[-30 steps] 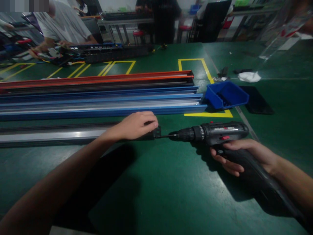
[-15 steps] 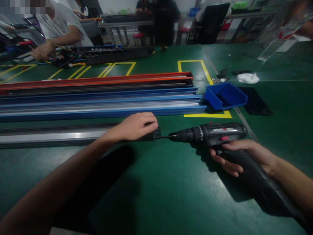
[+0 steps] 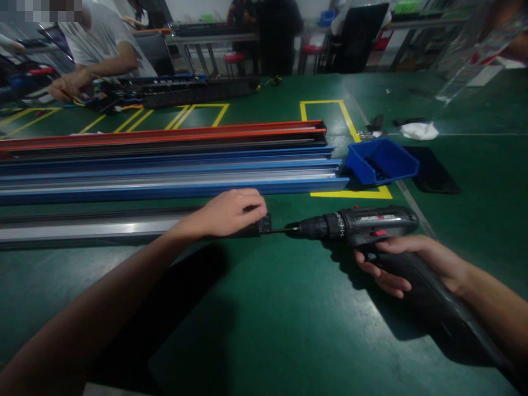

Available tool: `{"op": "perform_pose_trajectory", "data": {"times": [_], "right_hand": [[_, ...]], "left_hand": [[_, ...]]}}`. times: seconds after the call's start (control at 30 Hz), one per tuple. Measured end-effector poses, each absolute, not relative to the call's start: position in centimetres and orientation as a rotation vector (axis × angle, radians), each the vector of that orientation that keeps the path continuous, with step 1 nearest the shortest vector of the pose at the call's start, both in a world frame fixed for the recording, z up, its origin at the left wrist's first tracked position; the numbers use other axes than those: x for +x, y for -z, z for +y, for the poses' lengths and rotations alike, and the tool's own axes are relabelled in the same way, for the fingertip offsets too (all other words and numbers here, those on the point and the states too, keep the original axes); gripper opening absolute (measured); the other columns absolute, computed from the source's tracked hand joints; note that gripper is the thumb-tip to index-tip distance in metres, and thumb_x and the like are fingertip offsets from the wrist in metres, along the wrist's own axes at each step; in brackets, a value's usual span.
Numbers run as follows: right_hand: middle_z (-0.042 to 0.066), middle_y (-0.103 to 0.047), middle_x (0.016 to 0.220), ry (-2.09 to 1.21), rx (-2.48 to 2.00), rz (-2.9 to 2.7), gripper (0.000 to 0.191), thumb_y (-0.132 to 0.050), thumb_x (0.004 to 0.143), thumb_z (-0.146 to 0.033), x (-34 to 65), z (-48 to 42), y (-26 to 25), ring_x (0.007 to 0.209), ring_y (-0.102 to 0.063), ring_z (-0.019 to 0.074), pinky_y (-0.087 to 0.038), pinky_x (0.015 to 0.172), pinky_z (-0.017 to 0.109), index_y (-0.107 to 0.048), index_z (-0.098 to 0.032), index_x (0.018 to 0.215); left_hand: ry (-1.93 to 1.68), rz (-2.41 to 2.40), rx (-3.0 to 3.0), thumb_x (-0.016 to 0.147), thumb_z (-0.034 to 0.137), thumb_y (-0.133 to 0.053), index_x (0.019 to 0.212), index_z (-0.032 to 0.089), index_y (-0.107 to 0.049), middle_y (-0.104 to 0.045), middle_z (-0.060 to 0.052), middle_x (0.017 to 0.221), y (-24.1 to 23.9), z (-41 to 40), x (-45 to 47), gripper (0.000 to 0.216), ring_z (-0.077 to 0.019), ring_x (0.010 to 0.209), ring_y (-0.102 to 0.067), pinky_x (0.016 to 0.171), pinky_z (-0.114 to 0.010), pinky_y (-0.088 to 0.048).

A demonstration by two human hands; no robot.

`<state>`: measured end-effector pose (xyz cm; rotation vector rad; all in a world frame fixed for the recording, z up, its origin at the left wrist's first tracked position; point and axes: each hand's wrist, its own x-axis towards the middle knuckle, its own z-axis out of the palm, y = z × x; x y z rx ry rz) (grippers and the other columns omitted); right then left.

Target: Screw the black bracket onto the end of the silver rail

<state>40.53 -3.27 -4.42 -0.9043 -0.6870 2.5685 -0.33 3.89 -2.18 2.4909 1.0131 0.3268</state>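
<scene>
My right hand (image 3: 396, 264) is wrapped round the grip of a black cordless drill (image 3: 371, 223), a finger at its trigger. The drill lies level, its chuck facing left, and its long thin bit (image 3: 280, 230) reaches the black end piece (image 3: 266, 223) of a dark metal profile with a silvery channel (image 3: 103, 227). Over that same end of the profile, my left hand (image 3: 233, 212) is closed, holding it from above. The fingertips on its far side are hidden. Where exactly the bit's tip meets the end piece is too small to make out.
Behind the profile lie several blue profiles (image 3: 247, 184) and an orange one (image 3: 206, 132), side by side. A blue bin (image 3: 381, 162) with small dark parts stands at their right ends, beside a dark flat tablet-like object (image 3: 433, 170). Across the green table (image 3: 289, 319) a co-worker handles wired parts.
My hands, the drill and the profile have hardly moved. At the far left, the co-worker's hands have shifted slightly over the wires.
</scene>
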Motion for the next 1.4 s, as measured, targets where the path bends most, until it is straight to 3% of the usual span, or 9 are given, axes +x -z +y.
{"op": "perform_pose_trajectory", "data": {"times": [1.4], "right_hand": [[0.006,-0.074,0.091,-2.581,-0.882,-0.709,0.03,-0.071,0.1,-0.035,40.72,-3.24,4.63,0.056,-0.067,0.0085,-0.062,0.062,0.024,-0.078,-0.01,0.116]], "left_hand": [[-0.322,1.015,2.482,0.11,0.044,-0.046,0.102,0.02,-0.075,-0.073,-0.006,0.106,2.18,3.92,-0.28,0.038,-0.0205,0.094,-0.067,0.084,-0.031,-0.048]]}}
